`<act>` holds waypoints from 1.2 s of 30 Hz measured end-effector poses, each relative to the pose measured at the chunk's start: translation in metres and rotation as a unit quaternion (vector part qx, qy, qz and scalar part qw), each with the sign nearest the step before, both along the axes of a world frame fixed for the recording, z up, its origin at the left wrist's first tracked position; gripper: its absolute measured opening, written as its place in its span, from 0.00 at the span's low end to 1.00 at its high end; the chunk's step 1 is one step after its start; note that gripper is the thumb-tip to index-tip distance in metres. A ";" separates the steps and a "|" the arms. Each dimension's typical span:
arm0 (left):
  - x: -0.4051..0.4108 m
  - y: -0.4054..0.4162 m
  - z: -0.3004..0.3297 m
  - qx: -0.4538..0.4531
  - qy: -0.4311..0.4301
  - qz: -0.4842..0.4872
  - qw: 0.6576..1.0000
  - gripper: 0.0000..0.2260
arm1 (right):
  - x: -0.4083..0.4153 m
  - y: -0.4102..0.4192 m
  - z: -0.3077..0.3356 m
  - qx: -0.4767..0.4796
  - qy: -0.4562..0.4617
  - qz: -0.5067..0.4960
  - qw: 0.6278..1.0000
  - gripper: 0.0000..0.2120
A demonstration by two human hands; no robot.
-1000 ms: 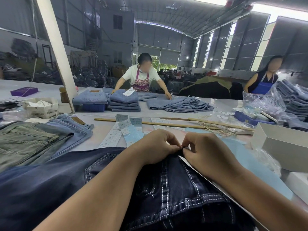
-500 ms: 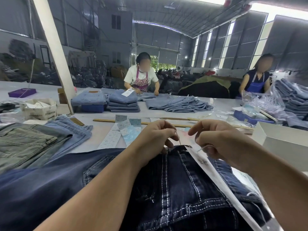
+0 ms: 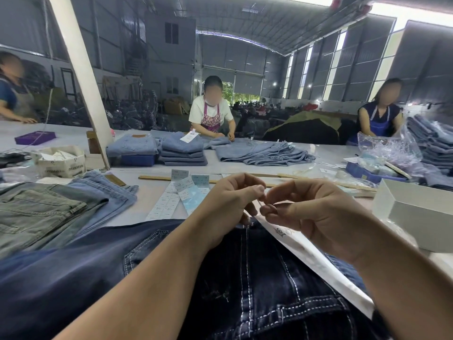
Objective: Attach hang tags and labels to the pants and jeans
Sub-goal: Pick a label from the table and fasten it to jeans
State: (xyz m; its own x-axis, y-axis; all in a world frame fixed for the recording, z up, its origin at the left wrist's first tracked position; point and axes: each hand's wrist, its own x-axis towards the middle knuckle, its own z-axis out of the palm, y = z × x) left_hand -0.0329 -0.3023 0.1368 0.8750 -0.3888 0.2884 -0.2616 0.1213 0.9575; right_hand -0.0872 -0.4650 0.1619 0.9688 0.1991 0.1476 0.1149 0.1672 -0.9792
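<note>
Above the near dark jeans [image 3: 257,285], the left hand [image 3: 228,204] and right hand [image 3: 316,217] each pinch a thin tag string [image 3: 261,201], apparently fastening the white hang tag [image 3: 306,249]; next, likely looping or knotting it closed.

Dark navy jeans [image 3: 257,278] are showing white contrast stitching; the hang tag [image 3: 316,263] is showing white with faint print. Folded jeans [image 3: 182,149] are reading light blue. The box [image 3: 35,138] is reading purple.
</note>
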 end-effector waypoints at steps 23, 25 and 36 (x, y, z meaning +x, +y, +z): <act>-0.004 -0.003 -0.005 0.107 -0.114 -0.017 0.988 0.11 | 0.005 0.014 -0.028 -0.081 -0.119 -0.240 0.960 0.14; -0.004 -0.003 -0.006 0.128 -0.173 0.025 0.976 0.12 | 0.004 0.015 -0.027 -0.072 -0.110 -0.240 0.962 0.13; -0.008 -0.005 -0.008 0.185 -0.301 0.140 0.925 0.06 | -0.005 0.018 -0.027 -0.109 -0.074 -0.253 0.958 0.05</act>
State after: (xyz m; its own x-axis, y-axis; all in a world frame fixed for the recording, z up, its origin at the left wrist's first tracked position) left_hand -0.0405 -0.3069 0.1292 0.6806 -0.3399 0.6490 -0.7324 -0.3386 0.5907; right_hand -0.0925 -0.4466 0.1349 0.9213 -0.2487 0.2989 0.2671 -0.1539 -0.9513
